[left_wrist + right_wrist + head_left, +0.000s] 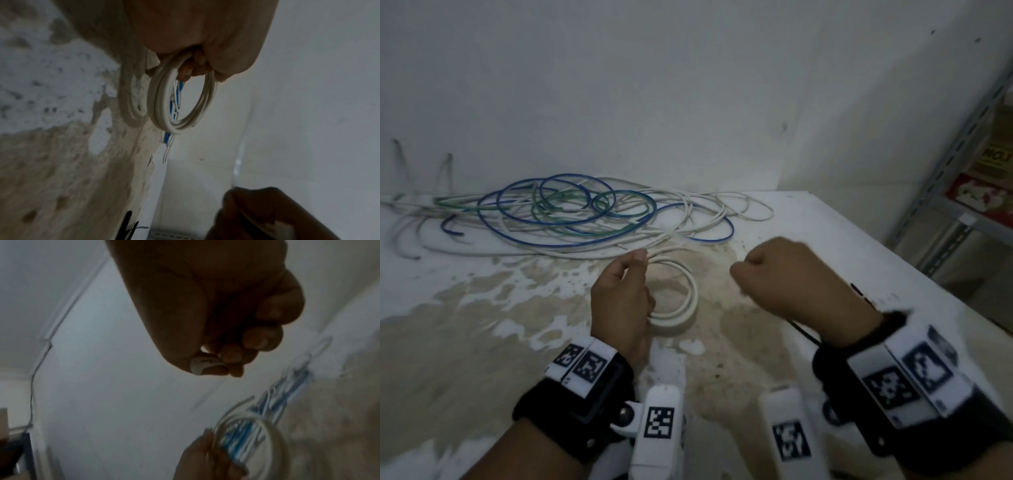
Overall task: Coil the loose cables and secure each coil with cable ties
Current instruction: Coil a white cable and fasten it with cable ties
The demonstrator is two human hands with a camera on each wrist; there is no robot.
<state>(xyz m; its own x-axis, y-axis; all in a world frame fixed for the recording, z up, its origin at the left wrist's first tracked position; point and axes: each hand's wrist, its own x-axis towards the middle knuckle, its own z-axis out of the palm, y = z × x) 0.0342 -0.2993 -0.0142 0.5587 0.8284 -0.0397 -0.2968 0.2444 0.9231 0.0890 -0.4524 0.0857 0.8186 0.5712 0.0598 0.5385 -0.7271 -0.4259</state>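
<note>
Your left hand [619, 301] is gripping one white cable coil [681, 301] above the counter [482, 325]; your right hand [791, 274] is curling around a small white piece [202, 365]. One loose cable tangle [571, 212] is lying along the back edge, by the wall.

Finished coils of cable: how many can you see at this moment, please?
1: the white coil gripped in the left hand above the table. Remaining cables lie loose behind it.

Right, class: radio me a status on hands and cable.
Left hand grips white cable coil. Right hand pinches a small white piece. Loose cables uncoiled behind. No tie on coil.
</note>
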